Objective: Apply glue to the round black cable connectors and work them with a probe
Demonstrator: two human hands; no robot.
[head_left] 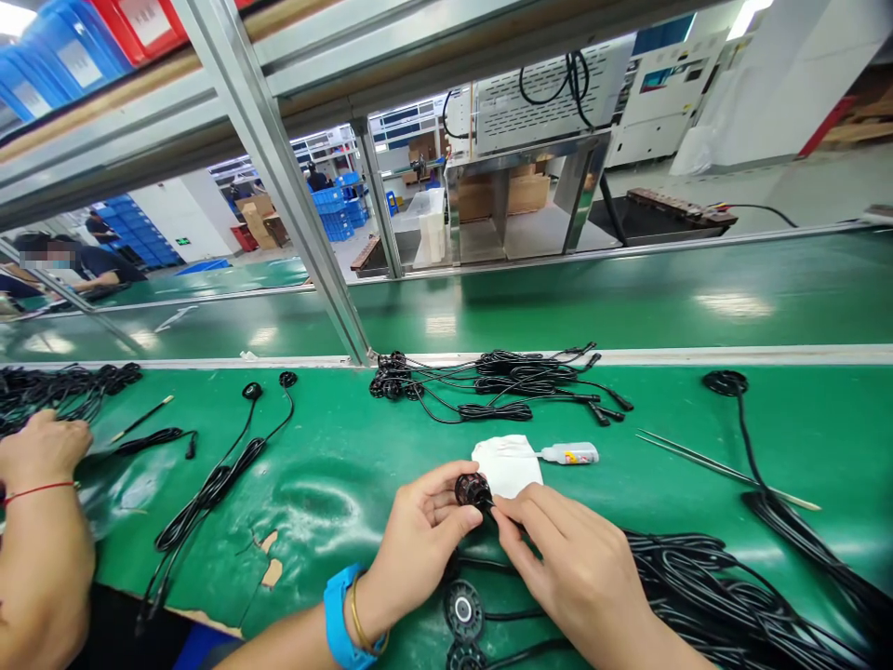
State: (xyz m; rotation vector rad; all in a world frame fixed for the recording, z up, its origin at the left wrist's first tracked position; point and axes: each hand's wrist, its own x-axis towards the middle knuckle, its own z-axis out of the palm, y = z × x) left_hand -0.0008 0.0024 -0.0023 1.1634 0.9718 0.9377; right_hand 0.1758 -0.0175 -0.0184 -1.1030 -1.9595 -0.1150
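While the left hand (427, 535) gripped a round black part (473, 490), the right hand (568, 558) pinched its cable end. A glue bottle (570, 453) lay near.

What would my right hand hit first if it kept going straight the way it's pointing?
Most likely the black part held in your left hand. Your right hand is already right beside it, though whether they touch is unclear.

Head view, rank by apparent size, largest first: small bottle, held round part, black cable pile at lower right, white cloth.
1. Black cable pile
2. White cloth
3. Small bottle and held round part: too alike to rank
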